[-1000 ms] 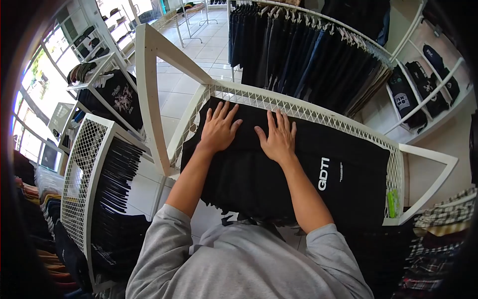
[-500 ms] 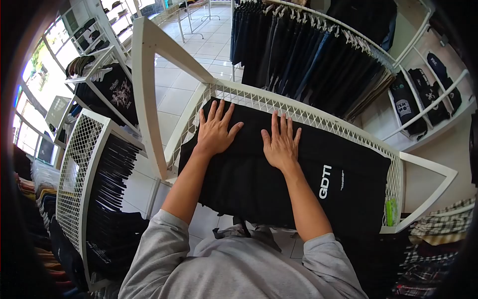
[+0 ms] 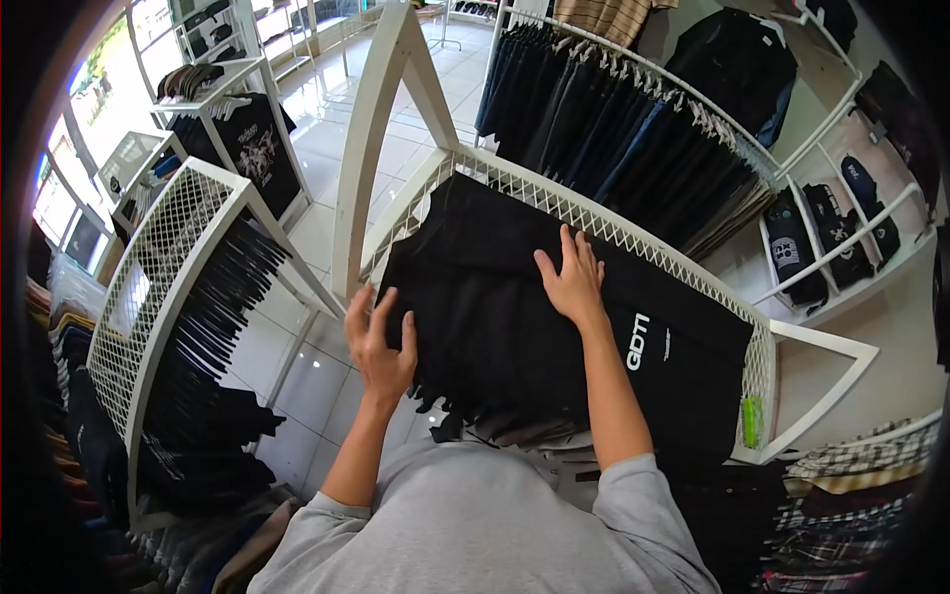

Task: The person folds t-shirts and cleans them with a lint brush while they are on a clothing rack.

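A black shirt (image 3: 495, 287) with white "GDTI" lettering lies spread over the white mesh top of a rack (image 3: 621, 222). On its upper middle rests my right hand (image 3: 576, 282), palm down, fingers extended and slightly apart. My left hand (image 3: 382, 346) is at the shirt's left edge, fingers apart and a little bent, with nothing gripped. Faint creases run across the cloth between the two hands. A small bright green item (image 3: 752, 422) sits at the right end of the mesh.
Dark trousers (image 3: 584, 119) hang on a rail beyond the rack. To the left stands another mesh-topped rack (image 3: 163, 287) with black clothes hanging below. Folded dark garments (image 3: 792, 247) lie on a shelf at right; plaid shirts (image 3: 841, 495) hang at lower right.
My left hand has lifted from the shirt's upper left and moved down and left to its edge. My right hand stays on the cloth, its fingers closer together. The view has shifted.
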`<state>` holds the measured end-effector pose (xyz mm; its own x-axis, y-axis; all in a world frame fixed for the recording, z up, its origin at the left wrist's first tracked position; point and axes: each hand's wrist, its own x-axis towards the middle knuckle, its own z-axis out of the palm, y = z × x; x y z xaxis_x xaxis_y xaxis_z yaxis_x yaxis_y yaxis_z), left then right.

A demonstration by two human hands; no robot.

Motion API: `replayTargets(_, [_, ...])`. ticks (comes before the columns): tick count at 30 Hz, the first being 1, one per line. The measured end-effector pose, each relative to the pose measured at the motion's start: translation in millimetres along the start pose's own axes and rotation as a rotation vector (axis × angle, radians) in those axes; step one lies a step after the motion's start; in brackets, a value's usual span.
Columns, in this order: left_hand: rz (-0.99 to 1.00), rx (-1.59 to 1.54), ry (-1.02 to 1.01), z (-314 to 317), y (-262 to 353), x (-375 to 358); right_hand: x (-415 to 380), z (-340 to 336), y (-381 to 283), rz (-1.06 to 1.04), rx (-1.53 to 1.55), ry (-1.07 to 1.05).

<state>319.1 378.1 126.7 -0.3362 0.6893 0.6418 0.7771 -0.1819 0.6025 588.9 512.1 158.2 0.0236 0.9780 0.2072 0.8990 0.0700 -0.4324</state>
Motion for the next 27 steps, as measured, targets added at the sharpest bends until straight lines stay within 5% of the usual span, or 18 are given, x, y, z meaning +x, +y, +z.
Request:
replayTargets(4, [-0.209,-0.116,0.167,4,-5,-29,-77,-34,-5,-0.211,0.144,0.074])
replayTargets(6, [-0.66,-0.558,-0.069,11,-23,-50,-118,-42,1,-0.238,0.139,0.136])
replayTargets(7, [-0.711,-0.612,-0.125,17,-34,-58,-137,-43,8,-0.247,0.105,0.191])
replayTargets(10, [-0.702,-0.92,-0.364,14,-33,-81,-188,-53,25,-0.25,0.013,0.319])
replayTargets(15, [-0.954,-0.862,-0.713,0,-32,-139,-247,-77,65,-0.212,-0.119,0.508])
replayTargets(20, [-0.886,-0.834,-0.818,-46,7,-166,-286,-97,127,-0.095,-0.251,0.56])
replayTargets(27, [-0.948,-1.1,-0.566,-108,48,-143,-330,-121,199,0.028,-0.384,0.554])
